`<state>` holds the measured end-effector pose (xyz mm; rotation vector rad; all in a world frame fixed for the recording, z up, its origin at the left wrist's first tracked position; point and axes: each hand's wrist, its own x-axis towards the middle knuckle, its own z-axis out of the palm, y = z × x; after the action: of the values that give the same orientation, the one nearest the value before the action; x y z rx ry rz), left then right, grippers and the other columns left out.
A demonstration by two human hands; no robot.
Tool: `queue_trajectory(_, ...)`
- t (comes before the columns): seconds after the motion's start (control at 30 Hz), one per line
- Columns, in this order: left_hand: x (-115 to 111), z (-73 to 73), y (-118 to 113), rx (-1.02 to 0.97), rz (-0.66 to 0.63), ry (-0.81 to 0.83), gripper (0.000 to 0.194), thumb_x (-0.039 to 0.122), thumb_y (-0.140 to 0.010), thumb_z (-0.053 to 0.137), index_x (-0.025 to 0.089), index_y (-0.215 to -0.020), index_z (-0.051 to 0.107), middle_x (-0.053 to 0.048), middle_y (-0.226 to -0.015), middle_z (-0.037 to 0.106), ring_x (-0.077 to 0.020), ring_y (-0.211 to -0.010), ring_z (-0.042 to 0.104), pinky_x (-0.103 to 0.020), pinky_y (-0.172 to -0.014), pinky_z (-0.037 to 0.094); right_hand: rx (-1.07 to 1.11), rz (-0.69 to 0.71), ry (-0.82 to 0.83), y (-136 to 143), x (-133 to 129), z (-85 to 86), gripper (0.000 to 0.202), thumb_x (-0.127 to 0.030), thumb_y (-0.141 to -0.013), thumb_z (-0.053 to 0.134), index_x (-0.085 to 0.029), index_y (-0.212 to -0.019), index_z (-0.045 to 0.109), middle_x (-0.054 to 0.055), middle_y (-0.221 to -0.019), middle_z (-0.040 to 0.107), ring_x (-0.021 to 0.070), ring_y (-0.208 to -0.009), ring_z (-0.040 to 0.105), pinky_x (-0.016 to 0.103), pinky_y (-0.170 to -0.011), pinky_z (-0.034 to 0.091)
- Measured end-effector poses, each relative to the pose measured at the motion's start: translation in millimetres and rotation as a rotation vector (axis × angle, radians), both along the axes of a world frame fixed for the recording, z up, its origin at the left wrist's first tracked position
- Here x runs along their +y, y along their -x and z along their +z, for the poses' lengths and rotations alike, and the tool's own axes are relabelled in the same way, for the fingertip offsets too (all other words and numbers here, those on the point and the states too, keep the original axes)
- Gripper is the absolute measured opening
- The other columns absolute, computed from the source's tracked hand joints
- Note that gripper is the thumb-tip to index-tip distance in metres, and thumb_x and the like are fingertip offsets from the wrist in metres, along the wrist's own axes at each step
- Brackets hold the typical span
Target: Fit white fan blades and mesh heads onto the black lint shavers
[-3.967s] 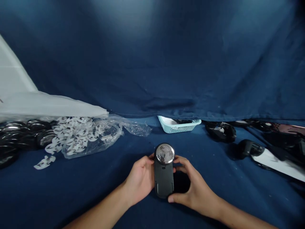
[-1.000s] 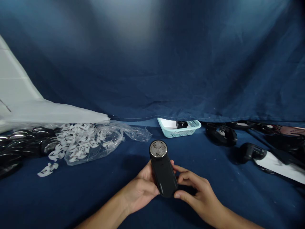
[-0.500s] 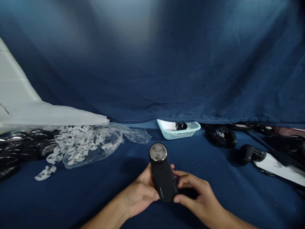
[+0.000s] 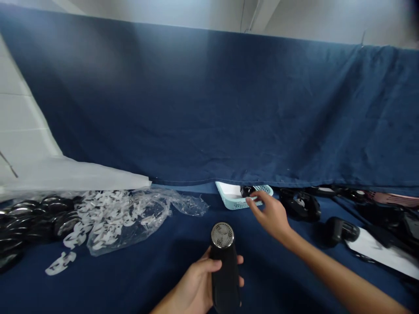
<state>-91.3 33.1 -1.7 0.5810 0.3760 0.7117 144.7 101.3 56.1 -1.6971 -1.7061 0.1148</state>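
Note:
A black handheld device with a round, perforated silver head points away from me near the bottom centre. My left hand is wrapped round its body, thumb on top and fingertips showing on the right side. Over the front right rim of a light blue basket is my right hand, thumb and fingers apart, holding nothing that I can see. A black part lies in the basket, beside a white surface, just left of the fingertips.
On the left, a clear plastic bag spills white plastic pieces beside stacked black round parts. To the right lie black housings, a black part on a white strip, and a pink item. A blue curtain hangs behind.
My right hand has left the device and moved forward to the basket. My left hand still holds the device, now lower in view. The camera view has tilted upward.

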Motion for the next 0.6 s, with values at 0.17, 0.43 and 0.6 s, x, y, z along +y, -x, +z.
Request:
queue_trajectory(0.17,2,-1.4,-1,-0.014,0.036,0.059,0.034,0.028,-0.092,0.047,0.019,-0.125,0.043,-0.015,-0.117,0.064,-0.0304,-0.093,0.066,-0.050,-0.075,0.050,-0.222,-0.187,0.295,-4,92,26.1,0.026,-0.033,-0.095,0.061,-0.016,-0.115,0.061,0.008,-0.118,0.064,0.0227,-0.100,0.065,0.044,-0.086,0.054)
queue_trajectory(0.43,8,-3.9,2,-0.054,0.017,0.089,0.041,0.033,-0.084,0.059,0.023,-0.122,0.047,-0.012,-0.115,0.063,-0.0299,-0.094,0.065,-0.049,-0.076,0.050,-0.356,-0.268,0.451,7,122,15.7,0.029,-0.031,-0.094,0.062,-0.014,-0.118,0.060,0.010,-0.119,0.063,0.0229,-0.100,0.065,0.042,-0.085,0.055)
queue_trajectory(0.6,6,-5.9,1,0.204,0.205,-0.075,0.055,0.031,-0.083,0.064,0.027,-0.133,0.041,-0.010,-0.103,0.067,-0.0274,-0.080,0.067,-0.040,-0.064,0.049,-0.418,-0.215,0.349,1,113,43.4,0.026,-0.031,-0.095,0.061,-0.016,-0.116,0.061,0.008,-0.117,0.064,0.0220,-0.099,0.065,0.041,-0.084,0.055)
